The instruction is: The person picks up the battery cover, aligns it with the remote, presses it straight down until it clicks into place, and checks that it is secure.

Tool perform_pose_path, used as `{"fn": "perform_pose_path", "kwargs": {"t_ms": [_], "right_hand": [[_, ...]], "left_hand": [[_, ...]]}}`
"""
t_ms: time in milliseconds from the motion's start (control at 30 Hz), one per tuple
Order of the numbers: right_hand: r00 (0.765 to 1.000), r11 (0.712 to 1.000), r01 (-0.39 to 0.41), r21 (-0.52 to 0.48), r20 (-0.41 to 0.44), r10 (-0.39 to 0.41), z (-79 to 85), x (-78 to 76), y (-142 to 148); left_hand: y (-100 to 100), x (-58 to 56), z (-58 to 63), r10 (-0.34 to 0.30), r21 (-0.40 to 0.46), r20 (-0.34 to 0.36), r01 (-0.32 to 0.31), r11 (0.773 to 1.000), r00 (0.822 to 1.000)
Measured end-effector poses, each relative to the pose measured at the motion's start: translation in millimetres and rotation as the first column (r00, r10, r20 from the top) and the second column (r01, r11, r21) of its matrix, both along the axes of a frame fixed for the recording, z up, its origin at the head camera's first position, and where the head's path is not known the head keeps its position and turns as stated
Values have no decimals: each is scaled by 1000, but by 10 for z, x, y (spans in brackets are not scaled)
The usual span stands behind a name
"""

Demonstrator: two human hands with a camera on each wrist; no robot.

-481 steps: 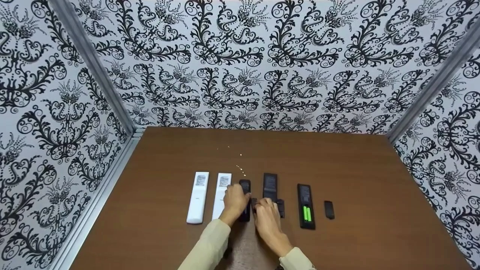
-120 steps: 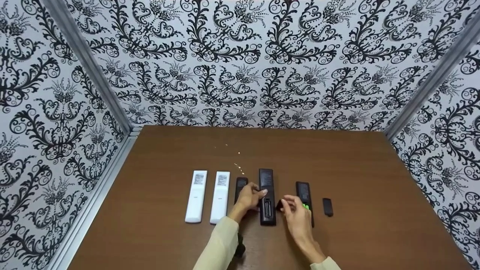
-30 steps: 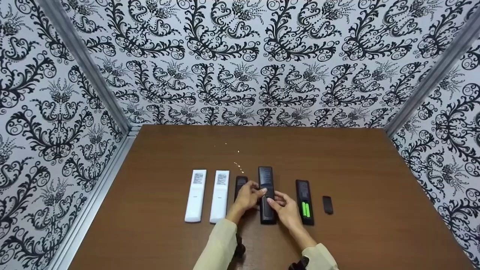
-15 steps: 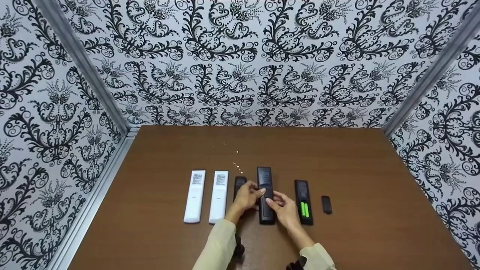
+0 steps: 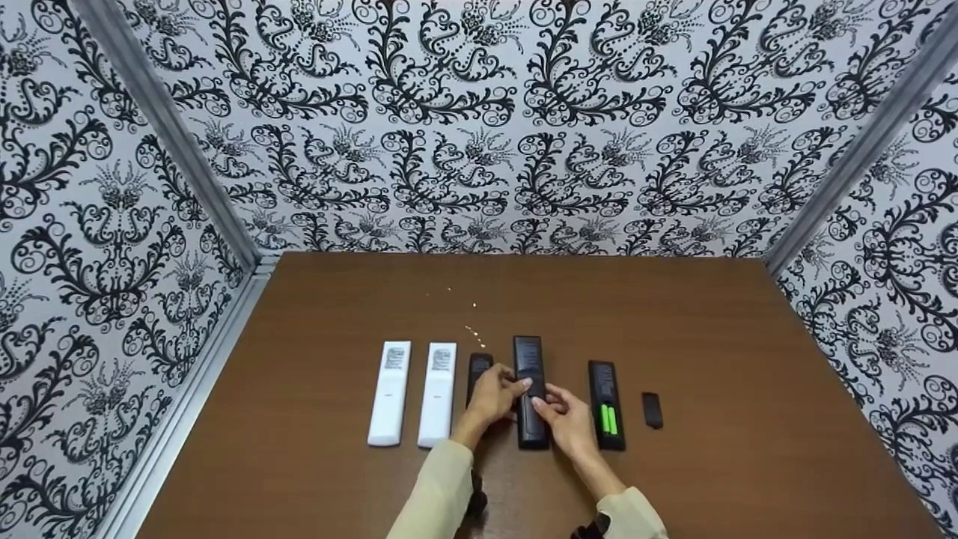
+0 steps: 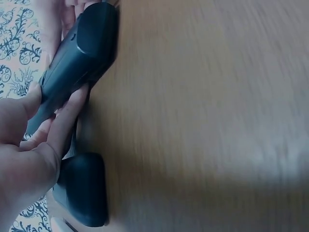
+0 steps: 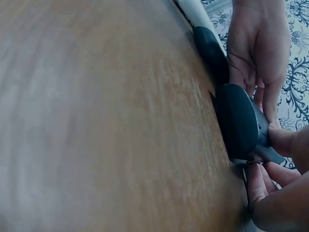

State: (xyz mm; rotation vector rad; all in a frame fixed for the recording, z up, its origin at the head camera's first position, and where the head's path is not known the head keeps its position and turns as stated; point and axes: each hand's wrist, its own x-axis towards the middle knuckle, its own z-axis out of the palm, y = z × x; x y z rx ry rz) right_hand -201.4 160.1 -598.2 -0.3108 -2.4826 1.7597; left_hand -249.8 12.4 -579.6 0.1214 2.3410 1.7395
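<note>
A long black remote control [image 5: 528, 355] lies back side up between both hands. My left hand [image 5: 492, 394] grips its left edge, thumb on top and fingers along the side. From the right, my right hand [image 5: 571, 421] holds it with the thumb pressed on the battery cover [image 5: 534, 430], which sits over the lower back. In the left wrist view the remote's rounded end [image 6: 99, 31] points toward the camera; the right wrist view shows that end [image 7: 236, 118] close over the wood. A shorter black remote [image 5: 480, 364] is partly hidden behind my left hand.
Two white remotes, one farther left [image 5: 389, 397] and one nearer [image 5: 437, 397], lie side by side. At right, another black remote [image 5: 603, 378] shows green batteries [image 5: 608, 419] in its uncovered compartment. A loose black cover [image 5: 652, 410] lies beyond it. Patterned walls enclose the brown table [image 5: 359, 299].
Four seconds ago the held remote's battery compartment was uncovered and my right hand held the small cover beside it. By one second ago the cover was on; since then hardly anything has moved.
</note>
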Motion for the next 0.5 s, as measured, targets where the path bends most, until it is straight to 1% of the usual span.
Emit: {"fn": "perform_pose_path", "kwargs": {"t_ms": [100,200,300,400,433,500], "right_hand": [[1000,1000,9,27,-26,-8,-12,-4,-13],[999,999,12,49,-52,-9,-23,-5,-22],[998,999,9,51,-62,-6,-25,-5,-28],[999,998,9,63,-49,-6,-12,-10,-35],[999,997,12,73,-42,-9,-6,-10,-38],[999,995,17,98,-29,-14,2,-13,-46]], "left_hand": [[17,1,-2,17,-16,-6,-17,1000,1000],[40,10,-19,39,-57,-24,-40,998,999],[74,20,-41,55,-111,-63,-61,992,997],[114,21,-42,63,-189,-132,-87,978,989],[128,19,-36,66,-224,-158,-101,969,985],[158,21,-12,74,-308,-202,-135,942,977]]}}
